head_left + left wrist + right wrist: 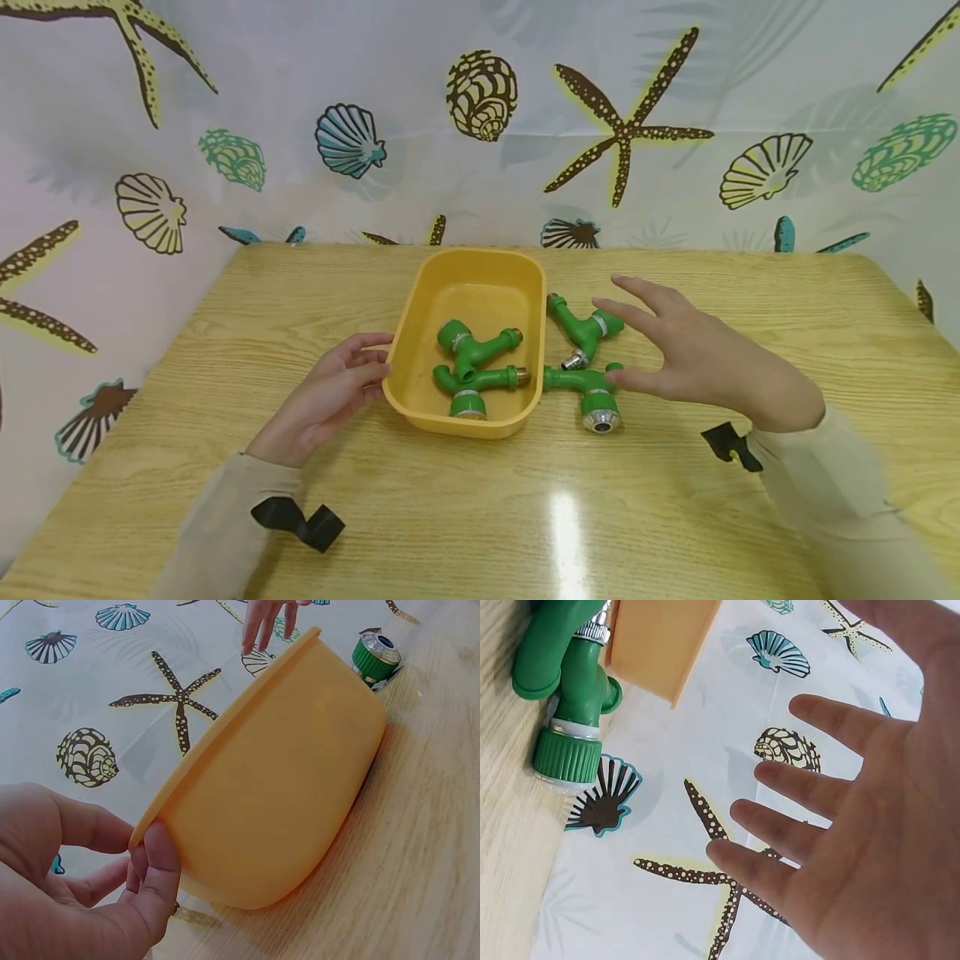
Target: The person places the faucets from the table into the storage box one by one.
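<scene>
My left hand (330, 396) pinches the rim of a yellow plastic bin (467, 427) on its left side; thumb and fingertips show on the rim in the left wrist view. Two green taps with brass-coloured threaded ends lie inside, an upper tap (487, 348) and a lower tap (468, 403). Just right of the bin, on the table, are two more: a green tap with a silver spout end (587, 330) and a nearer green tap (597, 402). Over these hovers my right hand (693, 358), fingers spread and holding nothing, as the right wrist view (885, 825) confirms.
The wooden table (420, 508) reaches back to a white cloth (420, 192) printed with shells and starfish. This cloth also hangs along the left and right sides. Each sleeve carries a black strap (300, 518) at the wrist.
</scene>
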Motion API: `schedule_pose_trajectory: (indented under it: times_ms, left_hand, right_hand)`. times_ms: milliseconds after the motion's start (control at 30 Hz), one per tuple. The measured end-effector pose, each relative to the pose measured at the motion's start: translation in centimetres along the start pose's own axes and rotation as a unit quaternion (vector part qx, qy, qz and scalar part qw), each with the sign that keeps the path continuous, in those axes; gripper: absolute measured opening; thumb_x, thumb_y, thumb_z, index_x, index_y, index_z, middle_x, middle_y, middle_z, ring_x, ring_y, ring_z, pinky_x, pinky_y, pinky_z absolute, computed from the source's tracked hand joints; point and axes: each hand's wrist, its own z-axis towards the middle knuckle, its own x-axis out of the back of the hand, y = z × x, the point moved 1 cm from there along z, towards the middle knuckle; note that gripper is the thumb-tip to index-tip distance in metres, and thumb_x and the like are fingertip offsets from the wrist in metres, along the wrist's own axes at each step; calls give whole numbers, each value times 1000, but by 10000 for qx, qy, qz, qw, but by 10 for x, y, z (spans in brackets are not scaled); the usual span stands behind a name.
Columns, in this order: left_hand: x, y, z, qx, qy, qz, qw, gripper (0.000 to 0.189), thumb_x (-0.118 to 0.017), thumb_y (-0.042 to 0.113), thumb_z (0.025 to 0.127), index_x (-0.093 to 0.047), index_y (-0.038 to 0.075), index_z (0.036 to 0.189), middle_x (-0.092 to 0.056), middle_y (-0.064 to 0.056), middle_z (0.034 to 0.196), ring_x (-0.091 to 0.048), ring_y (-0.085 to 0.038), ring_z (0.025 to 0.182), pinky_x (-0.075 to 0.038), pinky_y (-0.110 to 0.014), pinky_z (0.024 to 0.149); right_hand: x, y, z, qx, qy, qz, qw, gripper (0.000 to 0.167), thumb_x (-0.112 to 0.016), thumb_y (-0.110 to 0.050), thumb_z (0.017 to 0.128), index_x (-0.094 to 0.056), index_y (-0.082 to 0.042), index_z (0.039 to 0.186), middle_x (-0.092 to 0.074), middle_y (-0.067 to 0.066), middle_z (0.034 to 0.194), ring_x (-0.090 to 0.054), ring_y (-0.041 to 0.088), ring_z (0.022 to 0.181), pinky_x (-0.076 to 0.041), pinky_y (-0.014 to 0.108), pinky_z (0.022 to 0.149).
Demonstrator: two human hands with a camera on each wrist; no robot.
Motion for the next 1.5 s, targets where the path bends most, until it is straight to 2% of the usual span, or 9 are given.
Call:
schedule_pose_trajectory:
  times_ms: [233, 600, 700, 933, 1267, 1500]
  left_hand:
    - [1, 0, 0, -8, -12, -7, 10000, 47, -47, -2, 97, -29, -7, 140, -49, -13, 108, -56, -16, 89, -50, -25, 74]
    - [0, -1, 1, -23, -49, -63, 10000, 46, -48, -2, 97, -30, -7, 140, -49, -12, 108, -57, -16, 89, -50, -26, 74]
    - [1, -2, 1, -18, -44, -49, 10000, 46, -47, -2, 97, -31, -7, 139, -49, -12, 107, -56, -16, 88, -50, -25, 74]
    - [1, -4, 2, 22, -18, -51, 10000, 45, -46, -3, 97, -31, -6, 139, -49, -12, 108, -56, -16, 88, -50, -25, 75]
    - [2, -1, 1, 60, 2, 4, 10000, 45, -47, -2, 97, -31, -6, 139, -50, -13, 110, -57, -16, 90, -50, -25, 76]
    - [2, -2, 1, 23, -45, -35, 10000, 46, -48, -2, 97, -31, -6, 140, -50, -13, 110, -57, -16, 90, -50, -26, 76]
  right_hand:
    - [-6, -11, 4, -174, -398, 340, 9985, 71, -71, -32, 88, -39, -8, 146, -21, 19, 154, -26, 44, 135, -35, 62, 97]
    - [-24, -17, 9, -320, -842, 421, 9950, 72, -74, -36, 85, -45, -8, 144, -29, 22, 149, -30, 45, 133, -36, 61, 98]
    - [-30, -18, 11, -261, -950, 402, 9943, 69, -74, -36, 84, -48, -8, 141, -34, 22, 146, -35, 45, 130, -38, 60, 95]
    - [-42, -16, 15, 82, -1027, 185, 9945, 58, -72, -25, 82, -55, -7, 134, -45, 20, 135, -46, 40, 119, -45, 54, 90]
    - [-53, -10, 17, 64, -1339, 163, 9908, 65, -78, -23, 76, -55, -7, 134, -45, 20, 134, -45, 40, 121, -44, 52, 91]
    - [-56, -11, 17, 169, -1256, 96, 9919, 64, -81, -24, 76, -56, -6, 132, -47, 19, 130, -51, 37, 114, -46, 51, 90]
